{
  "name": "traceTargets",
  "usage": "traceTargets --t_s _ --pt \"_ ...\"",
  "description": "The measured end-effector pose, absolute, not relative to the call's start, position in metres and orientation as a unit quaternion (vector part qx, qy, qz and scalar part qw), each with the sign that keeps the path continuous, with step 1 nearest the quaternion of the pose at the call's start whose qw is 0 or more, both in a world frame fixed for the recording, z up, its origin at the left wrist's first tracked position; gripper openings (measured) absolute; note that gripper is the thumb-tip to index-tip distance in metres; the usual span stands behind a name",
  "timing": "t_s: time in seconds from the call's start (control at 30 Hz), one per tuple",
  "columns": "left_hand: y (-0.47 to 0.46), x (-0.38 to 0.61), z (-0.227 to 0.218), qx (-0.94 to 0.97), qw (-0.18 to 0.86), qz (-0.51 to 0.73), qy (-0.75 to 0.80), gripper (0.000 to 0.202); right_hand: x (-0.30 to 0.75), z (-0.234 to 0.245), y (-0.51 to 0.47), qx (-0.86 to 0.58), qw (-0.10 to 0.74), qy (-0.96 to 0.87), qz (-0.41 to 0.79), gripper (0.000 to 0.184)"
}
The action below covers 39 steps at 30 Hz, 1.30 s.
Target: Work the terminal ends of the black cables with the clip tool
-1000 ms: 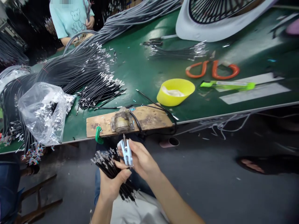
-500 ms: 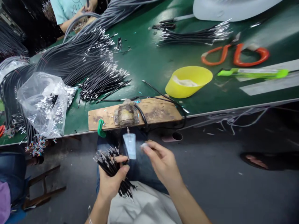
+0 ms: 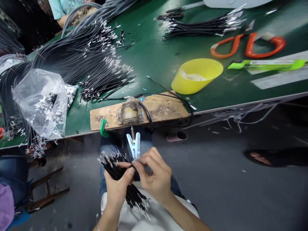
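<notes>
Left hand [image 3: 117, 189] low at centre, over the lap, fist closed round a bundle of black wires [image 3: 115, 166]. The bundle is tilted, with its bare metal tips pointing up-left and its other end sticking out below the fist. Right hand [image 3: 155, 178] is just beside it and touches the left thumb. Its fingers are curled, and thumb and forefinger pinch onto the top of the bundle; which strand, cannot tell. White cloth [image 3: 149, 218] under both wrists.

Just above the hands a pale clip [image 3: 134, 146] hangs below the near edge of the desk [image 3: 154, 57], legs down, not held.

On the near edge lies a wooden board [image 3: 163, 110] with a grimy metal lump [image 3: 129, 114] on it. A black cord [image 3: 168, 96] loops over the board, and a green clamp [image 3: 103, 127] grips its left end. Left of it a crumpled clear plastic bag [image 3: 39, 102].

Mid desk: a yellow bowl [image 3: 196, 75] tipped on its side, right of the board. A big heap of black cables [image 3: 79, 57] with silver ends fans from the far left corner.

Far right: a green knife [image 3: 264, 65], orange scissors [image 3: 247, 45] and a smaller wire bunch [image 3: 204, 27]. At the far left corner, another person's teal sleeve [image 3: 59, 6].
</notes>
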State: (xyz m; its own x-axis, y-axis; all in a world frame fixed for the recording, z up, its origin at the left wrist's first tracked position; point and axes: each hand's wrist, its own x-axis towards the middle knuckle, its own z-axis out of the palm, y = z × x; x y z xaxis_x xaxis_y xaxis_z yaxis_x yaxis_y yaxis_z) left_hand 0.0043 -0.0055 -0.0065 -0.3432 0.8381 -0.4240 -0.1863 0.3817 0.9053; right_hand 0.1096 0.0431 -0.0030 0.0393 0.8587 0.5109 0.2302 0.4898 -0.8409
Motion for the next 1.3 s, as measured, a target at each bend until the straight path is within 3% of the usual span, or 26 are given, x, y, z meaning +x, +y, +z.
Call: traceTargets --t_s 0.1,0.27,0.37,0.5,0.67,0.83,0.9,1.0,1.13,1.23,1.3 --pt "-0.002 0.008 -0.005 0.241 0.536 0.502 0.635 0.026 0.103 -0.008 0.036 -0.42 0.621 -0.614 0.246 0.018" --pt "0.002 0.01 -0.004 0.175 0.604 0.536 0.564 0.033 0.109 -0.018 0.037 -0.351 0.556 -0.543 0.523 0.019" --pt "0.002 0.01 -0.003 0.148 0.624 0.535 0.55 0.033 0.118 -0.023 0.043 -0.32 0.519 -0.515 0.602 0.022" --pt "0.002 0.009 0.0 0.137 0.642 0.528 0.538 0.032 0.122 -0.018 0.047 -0.323 0.529 -0.537 0.572 0.009" --pt "0.001 0.013 0.001 0.181 0.595 0.541 0.566 0.03 0.112 -0.01 0.041 -0.373 0.553 -0.475 0.574 0.017" --pt "-0.002 0.014 0.0 0.248 0.549 0.515 0.61 0.03 0.107 -0.014 0.036 -0.41 0.647 -0.58 0.278 0.02" --pt "-0.003 0.01 -0.003 0.258 0.549 0.491 0.625 0.031 0.111 -0.015 0.038 -0.387 0.639 -0.611 0.263 0.022" --pt "-0.002 0.001 -0.006 0.284 0.551 0.456 0.639 0.031 0.117 -0.014 0.044 -0.333 0.584 -0.555 0.489 0.011" --pt "0.007 -0.006 0.007 0.366 0.526 0.457 0.617 0.021 0.122 -0.01 0.052 -0.229 0.416 -0.326 0.818 0.036" --pt "0.013 -0.003 0.021 0.382 0.522 0.452 0.614 0.017 0.126 -0.01 0.061 -0.219 0.326 -0.255 0.883 0.039" --pt "0.014 0.0 0.025 0.376 0.511 0.455 0.625 0.015 0.129 -0.009 0.07 -0.246 0.318 -0.253 0.88 0.037"
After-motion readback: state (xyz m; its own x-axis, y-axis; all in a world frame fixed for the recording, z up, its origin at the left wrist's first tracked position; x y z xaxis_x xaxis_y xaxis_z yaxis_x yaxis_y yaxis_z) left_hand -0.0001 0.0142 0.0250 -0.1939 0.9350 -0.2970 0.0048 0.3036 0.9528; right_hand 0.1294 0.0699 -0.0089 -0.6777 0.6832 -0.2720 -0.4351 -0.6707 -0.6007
